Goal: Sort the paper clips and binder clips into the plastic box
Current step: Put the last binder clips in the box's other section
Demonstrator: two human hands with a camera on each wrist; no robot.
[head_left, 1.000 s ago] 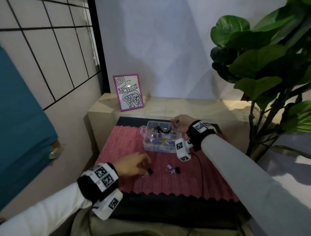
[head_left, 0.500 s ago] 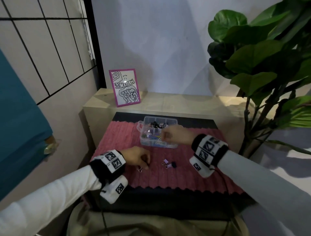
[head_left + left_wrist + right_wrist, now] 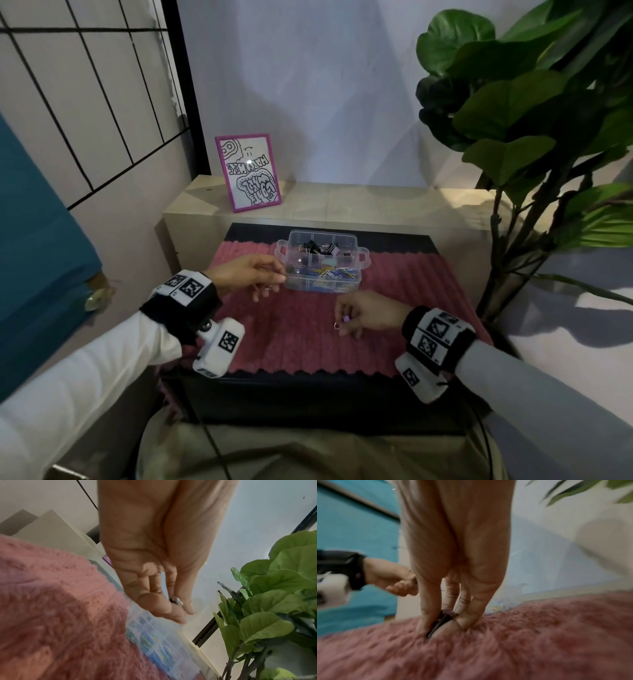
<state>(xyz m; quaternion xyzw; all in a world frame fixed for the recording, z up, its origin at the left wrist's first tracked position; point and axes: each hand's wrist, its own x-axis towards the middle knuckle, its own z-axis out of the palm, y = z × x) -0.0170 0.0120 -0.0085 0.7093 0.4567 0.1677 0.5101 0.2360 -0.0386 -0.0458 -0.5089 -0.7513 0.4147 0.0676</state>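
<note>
A small clip [image 3: 175,600] is being pinched between thumb and fingertips of the left hand [image 3: 246,275] at the left edge of the box [image 3: 322,265]. A purple binder clip [image 3: 345,319] is being pinched by the right hand [image 3: 368,313] on the pink mat [image 3: 301,342].

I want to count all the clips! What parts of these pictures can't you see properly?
- Clips inside the plastic box: head view, too small and tangled to count.
- What the left hand pinches: left wrist view, fingers cover all but a shiny bit.
- Binder clip in the right hand: right wrist view is blurred, fingers hide its sides.
- Any clips under the hands on the pink mat: hidden.
</note>
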